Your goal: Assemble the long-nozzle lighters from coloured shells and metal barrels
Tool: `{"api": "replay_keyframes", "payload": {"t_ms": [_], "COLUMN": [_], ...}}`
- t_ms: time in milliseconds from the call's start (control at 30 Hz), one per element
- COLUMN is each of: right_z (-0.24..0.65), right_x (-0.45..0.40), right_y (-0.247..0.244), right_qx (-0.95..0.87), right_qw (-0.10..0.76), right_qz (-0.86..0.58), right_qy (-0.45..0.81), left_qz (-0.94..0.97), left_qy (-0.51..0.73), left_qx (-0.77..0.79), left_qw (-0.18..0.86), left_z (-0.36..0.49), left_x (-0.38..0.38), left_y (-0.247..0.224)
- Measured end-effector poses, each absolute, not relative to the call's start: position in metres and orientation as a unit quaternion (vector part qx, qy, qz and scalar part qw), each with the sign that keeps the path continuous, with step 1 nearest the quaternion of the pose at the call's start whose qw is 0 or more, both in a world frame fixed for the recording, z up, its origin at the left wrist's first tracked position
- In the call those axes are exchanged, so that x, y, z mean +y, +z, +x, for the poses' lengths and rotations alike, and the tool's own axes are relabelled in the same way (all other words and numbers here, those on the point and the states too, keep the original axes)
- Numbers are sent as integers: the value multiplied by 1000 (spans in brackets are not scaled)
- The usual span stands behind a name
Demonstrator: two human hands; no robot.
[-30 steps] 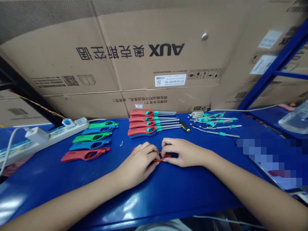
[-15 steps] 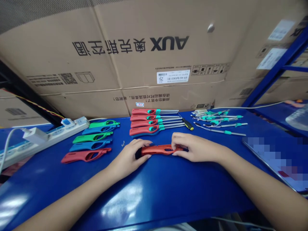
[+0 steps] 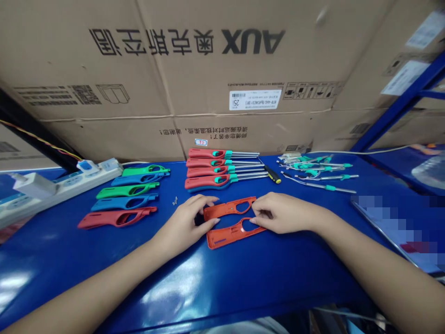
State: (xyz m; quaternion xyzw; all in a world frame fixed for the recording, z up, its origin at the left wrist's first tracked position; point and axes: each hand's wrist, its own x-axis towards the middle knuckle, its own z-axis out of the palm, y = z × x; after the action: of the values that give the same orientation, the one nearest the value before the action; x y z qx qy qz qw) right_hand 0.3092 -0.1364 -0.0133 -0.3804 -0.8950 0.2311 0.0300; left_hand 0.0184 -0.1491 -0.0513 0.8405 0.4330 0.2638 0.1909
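Two orange-red lighter casing halves lie apart, one behind the other, on the blue table. The rear half [image 3: 227, 210] and the front half [image 3: 227, 235] show their hollow insides, each with a trigger opening towards the right. At their left ends is my left hand [image 3: 189, 220], fingers on the rear half and thumb at the front one. My right hand [image 3: 274, 213] is curled at the narrow right ends, its thumb and fingertips gripping them. Part of that grip is hidden by the fingers.
Assembled red lighters [image 3: 208, 181] lie behind my hands, beside a yellow-black screwdriver [image 3: 273, 174]. Green, blue and red casings [image 3: 114, 218] line the left. Metal lighter tubes with wires [image 3: 330, 188] lie right. A power strip [image 3: 69, 185], small screws [image 3: 175, 201] and a cardboard wall [image 3: 194, 93] surround them.
The orange-red lighter casing, closed together before, is now parted into two halves, one swung towards me. My hands stay at its two ends. The view has tilted slightly downward.
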Motion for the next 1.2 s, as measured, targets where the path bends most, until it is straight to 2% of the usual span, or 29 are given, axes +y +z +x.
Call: {"api": "replay_keyframes", "payload": {"t_ms": [133, 433, 533, 567, 633, 767, 1033, 1200], "right_z": [308, 319, 346, 358, 383, 418, 432, 432], "right_x": [-134, -126, -113, -108, -101, -97, -95, -94], "right_y": [-17, -10, -1, 0, 1, -4, 1, 4], "right_qx": [-900, -897, -869, -840, -787, -700, -600, -593], "right_qw": [28, 45, 61, 40, 19, -53, -157, -187], "right_qz": [-372, -376, -475, -538, -616, -711, -778, -775], "right_qy": [224, 228, 120, 62, 26, 37, 99, 117], "left_qz": [852, 925, 931, 932, 932, 929, 925, 924], "left_qy": [267, 162, 151, 151, 154, 160, 153, 146], "left_qx": [423, 318, 306, 306, 306, 310, 325, 333], "left_qw": [155, 131, 126, 123, 118, 126, 125, 123], "left_z": [21, 25, 26, 26, 27, 27, 27, 26], "left_x": [-154, -167, -167, -168, -169, -171, -170, -169], "left_y": [-43, -42, -45, -45, -43, -38, -32, -31]}}
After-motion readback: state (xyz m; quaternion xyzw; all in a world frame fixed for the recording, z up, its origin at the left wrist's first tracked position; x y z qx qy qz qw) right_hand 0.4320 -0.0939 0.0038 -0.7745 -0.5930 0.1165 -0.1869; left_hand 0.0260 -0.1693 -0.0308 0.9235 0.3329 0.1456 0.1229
